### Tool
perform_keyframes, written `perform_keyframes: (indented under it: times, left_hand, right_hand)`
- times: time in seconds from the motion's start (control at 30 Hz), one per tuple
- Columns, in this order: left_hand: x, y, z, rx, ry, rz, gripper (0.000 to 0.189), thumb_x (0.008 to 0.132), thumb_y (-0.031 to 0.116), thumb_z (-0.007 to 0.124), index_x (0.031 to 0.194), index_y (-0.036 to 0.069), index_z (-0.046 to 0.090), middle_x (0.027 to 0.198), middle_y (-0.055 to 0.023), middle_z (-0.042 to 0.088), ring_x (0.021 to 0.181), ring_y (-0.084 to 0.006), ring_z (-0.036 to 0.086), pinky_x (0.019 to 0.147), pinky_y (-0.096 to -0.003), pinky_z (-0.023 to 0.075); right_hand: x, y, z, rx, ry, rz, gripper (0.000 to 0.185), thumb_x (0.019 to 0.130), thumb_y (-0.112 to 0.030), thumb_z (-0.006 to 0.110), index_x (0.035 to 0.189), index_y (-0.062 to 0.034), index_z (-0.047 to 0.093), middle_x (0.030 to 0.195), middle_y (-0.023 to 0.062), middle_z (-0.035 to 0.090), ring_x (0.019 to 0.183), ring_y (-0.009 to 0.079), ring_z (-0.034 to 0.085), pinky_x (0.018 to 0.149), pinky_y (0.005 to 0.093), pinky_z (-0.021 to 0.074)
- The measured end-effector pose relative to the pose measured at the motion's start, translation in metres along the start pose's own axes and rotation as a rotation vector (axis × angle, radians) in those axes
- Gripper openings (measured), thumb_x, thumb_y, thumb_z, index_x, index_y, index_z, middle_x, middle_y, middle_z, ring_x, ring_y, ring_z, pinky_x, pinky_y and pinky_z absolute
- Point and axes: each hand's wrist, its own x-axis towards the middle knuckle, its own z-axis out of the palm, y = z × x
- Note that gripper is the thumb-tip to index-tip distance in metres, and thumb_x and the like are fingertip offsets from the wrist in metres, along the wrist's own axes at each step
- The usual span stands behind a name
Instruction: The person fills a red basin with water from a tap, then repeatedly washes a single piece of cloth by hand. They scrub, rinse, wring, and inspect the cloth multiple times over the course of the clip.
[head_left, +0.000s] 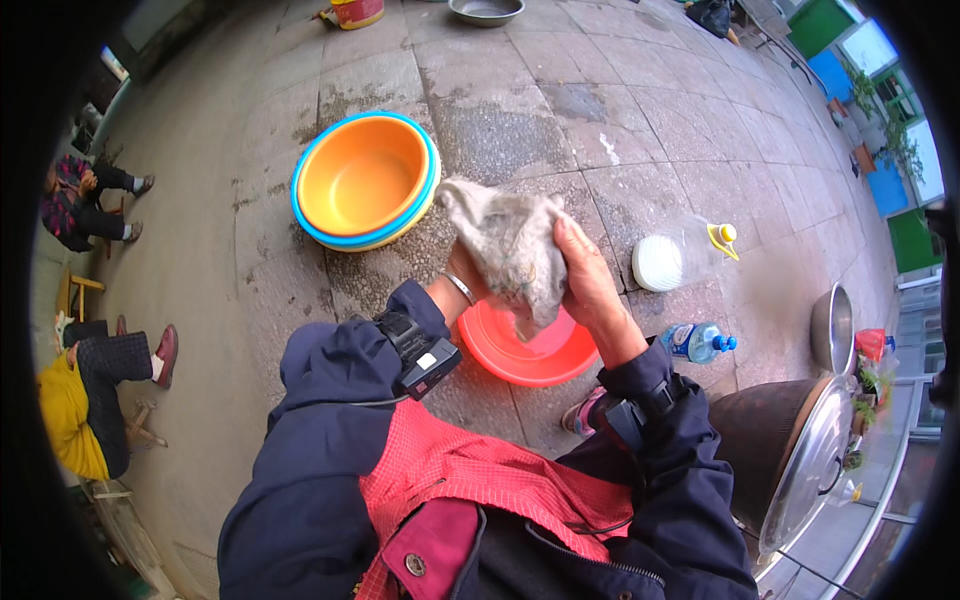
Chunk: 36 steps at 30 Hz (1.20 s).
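A crumpled greyish-white cloth (514, 247) hangs between my two hands, above a red plastic basin (517, 360) on the paving. My left hand (466, 274) holds its lower left side; most of those fingers are hidden behind the cloth. My right hand (589, 274) grips the right edge, thumb in front. Stacked basins, an orange one (364, 176) inside a blue one (304, 217), stand beyond to the left. To the right lie a large clear plastic jug (682, 253) with white contents at its base and a smaller blue-capped bottle (691, 343).
A large dark vat (757, 435) with a metal lid (806, 465) stands close at right, a metal bowl (831, 328) beyond it. Two seated people (82, 405) are at far left. A metal basin (486, 9) and a red-and-yellow bucket (358, 12) stand at the top.
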Motion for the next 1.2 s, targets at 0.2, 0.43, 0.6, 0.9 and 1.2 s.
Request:
perform_keyframes:
  times: [0.2, 0.43, 0.6, 0.9, 1.2]
  left_hand:
    - [0.005, 0.033, 0.028, -0.134, 0.345, 0.139, 0.071, 0.087, 0.064, 0.030, 0.117, 0.003, 0.050, 0.113, -0.0137, 0.057, 0.104, -0.0260, 0.055, 0.094, -0.0386, 0.0426]
    - [0.010, 0.040, 0.036, -0.085, 0.243, 0.163, 0.066, 0.089, 0.059, 0.032, 0.122, 0.003, 0.046, 0.119, -0.0135, 0.054, 0.109, -0.0257, 0.052, 0.096, -0.0389, 0.0400]
    - [0.004, 0.042, 0.047, 0.029, 0.221, 0.092, 0.064, 0.089, 0.057, 0.035, 0.126, 0.005, 0.043, 0.123, -0.0131, 0.051, 0.112, -0.0263, 0.050, 0.099, -0.0390, 0.0382]
    - [0.003, 0.042, 0.047, -0.001, 0.097, 0.063, 0.055, 0.093, 0.048, 0.034, 0.120, 0.003, 0.047, 0.119, -0.0115, 0.054, 0.108, -0.0228, 0.053, 0.096, -0.0354, 0.0406]
    - [-0.001, 0.039, 0.038, 0.106, 0.564, -0.171, 0.082, 0.080, 0.075, 0.027, 0.129, 0.011, 0.040, 0.126, -0.0116, 0.047, 0.116, -0.0288, 0.044, 0.094, -0.0477, 0.0373]
  right_hand:
    - [0.018, 0.023, -0.044, -0.329, 0.194, -0.132, 0.031, 0.095, -0.030, 0.046, 0.109, -0.0047, 0.057, 0.091, 0.0013, 0.058, 0.081, 0.0076, 0.051, 0.068, 0.0226, 0.0415]
    - [0.023, 0.016, -0.052, -0.583, 0.277, -0.158, 0.054, 0.087, -0.038, 0.058, 0.126, -0.0031, 0.043, 0.118, 0.0144, 0.052, 0.102, 0.0200, 0.053, 0.085, 0.0320, 0.0437]
    - [0.027, 0.010, -0.047, -0.578, 0.173, -0.234, 0.074, 0.081, -0.037, 0.065, 0.137, -0.0060, 0.027, 0.133, 0.0207, 0.037, 0.108, 0.0252, 0.052, 0.088, 0.0378, 0.0438]
    - [0.023, 0.009, -0.037, -0.598, 0.079, -0.145, 0.023, 0.089, -0.028, 0.058, 0.089, -0.0055, 0.063, 0.074, -0.0088, 0.055, 0.065, 0.0012, 0.045, 0.059, 0.0184, 0.0374]
    - [0.029, -0.002, -0.053, -0.094, -0.003, -0.184, 0.016, 0.091, -0.023, 0.054, 0.091, -0.0086, 0.060, 0.082, -0.0090, 0.052, 0.074, 0.0014, 0.044, 0.066, 0.0181, 0.0355]
